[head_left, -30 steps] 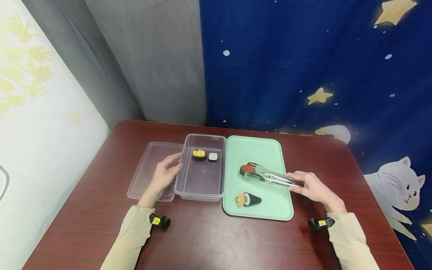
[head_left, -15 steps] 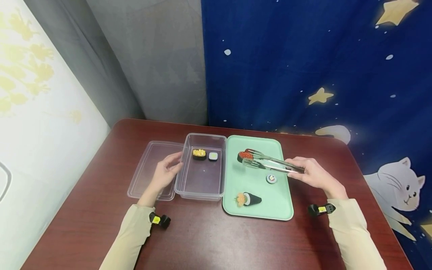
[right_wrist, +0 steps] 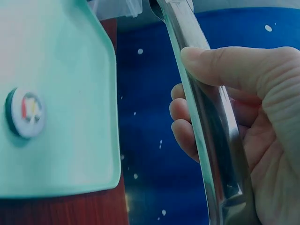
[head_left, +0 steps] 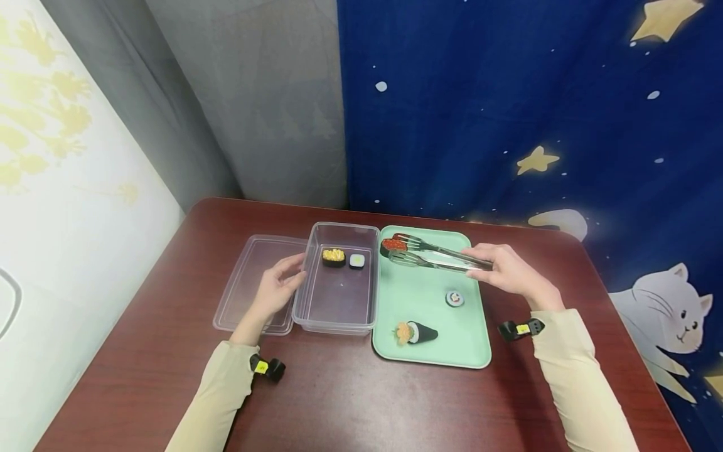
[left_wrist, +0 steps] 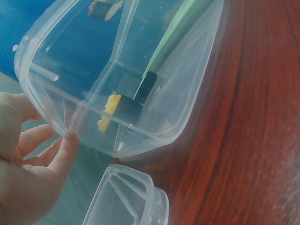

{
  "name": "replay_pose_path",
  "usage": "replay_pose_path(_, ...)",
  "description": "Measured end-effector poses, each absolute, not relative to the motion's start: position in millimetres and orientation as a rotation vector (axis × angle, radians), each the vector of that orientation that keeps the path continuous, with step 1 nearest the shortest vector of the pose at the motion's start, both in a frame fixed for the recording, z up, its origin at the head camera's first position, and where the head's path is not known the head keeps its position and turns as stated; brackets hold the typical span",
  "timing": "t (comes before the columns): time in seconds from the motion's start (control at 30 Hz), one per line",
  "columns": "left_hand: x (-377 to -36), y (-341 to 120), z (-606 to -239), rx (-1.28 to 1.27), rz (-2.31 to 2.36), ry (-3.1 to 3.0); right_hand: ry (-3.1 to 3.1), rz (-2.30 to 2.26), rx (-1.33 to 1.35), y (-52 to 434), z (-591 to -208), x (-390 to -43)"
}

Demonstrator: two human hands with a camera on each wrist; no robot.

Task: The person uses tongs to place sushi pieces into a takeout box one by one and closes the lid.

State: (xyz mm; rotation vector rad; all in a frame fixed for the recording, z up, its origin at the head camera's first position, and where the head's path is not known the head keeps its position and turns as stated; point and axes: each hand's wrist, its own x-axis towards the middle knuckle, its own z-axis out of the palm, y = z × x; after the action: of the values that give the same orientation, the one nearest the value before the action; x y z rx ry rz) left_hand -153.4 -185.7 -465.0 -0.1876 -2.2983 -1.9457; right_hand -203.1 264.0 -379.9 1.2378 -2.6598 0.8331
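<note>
The right hand [head_left: 511,270] is gripping metal tongs [head_left: 449,254], bringing the red-roe gunkan sushi [head_left: 392,247], left of its fingers, closer to the clear container [head_left: 336,328] the left hand [head_left: 275,289] is still touching, fingers spread.

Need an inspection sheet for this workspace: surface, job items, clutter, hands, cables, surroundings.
Surface: reddish-brown table.
Job items: clear container holding yellow-topped sushi and small square roll; green tray with round roll and cone roll; clear lid left of the container; tongs gripping red-topped sushi over the tray's far left part.
Clutter: nothing seen.
Hands: left hand touches the container's left side; right hand holds the tongs.
Cables: nothing seen.
Surroundings: gray curtain and blue star-print curtain behind; white panel left.
</note>
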Motion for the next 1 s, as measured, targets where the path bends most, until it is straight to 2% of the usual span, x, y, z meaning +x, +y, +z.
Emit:
replay_pose_path(0.47,-153.5,-186.6,-465.4,-0.189,-1.986,-2.282,-2.677,0.948,1.367,216.7,-375.7,-217.4)
replay_pose_path(1.0,-156.4,-186.1,-469.0,-0.187,-1.96,-2.286,-2.768,0.855,1.442,168.2,-380.8,-226.2)
